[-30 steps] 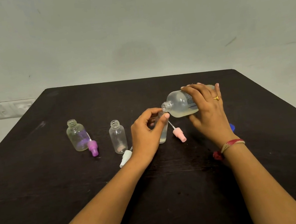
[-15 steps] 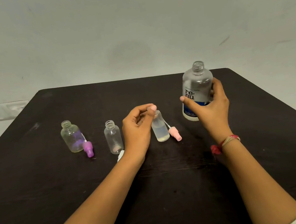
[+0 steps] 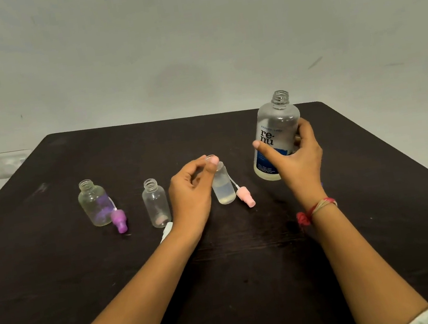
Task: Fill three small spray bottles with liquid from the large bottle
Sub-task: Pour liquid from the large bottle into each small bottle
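**Inspector:** Where was the large bottle [image 3: 277,135]?

**Recorder:** Right of centre, upright and uncapped. The right hand [image 3: 297,161] gripped its lower body, thumb across the label and fingers round the far side. A little liquid showed at its base. Whether the base touched the table [image 3: 253,281] could not be determined.

**Inspector:** And the left hand [image 3: 191,193]?

**Recorder:** At centre frame, thumb and forefinger pinched the neck of the partly filled spray bottle [image 3: 224,189], which stood upright just right of the palm. The pink spray cap [image 3: 246,198] lay beside it.

**Inspector:** The others?

**Recorder:** The middle spray bottle [image 3: 155,203] and left spray bottle [image 3: 93,204] stood open at the left, with the purple spray cap [image 3: 119,221] beside the latter.
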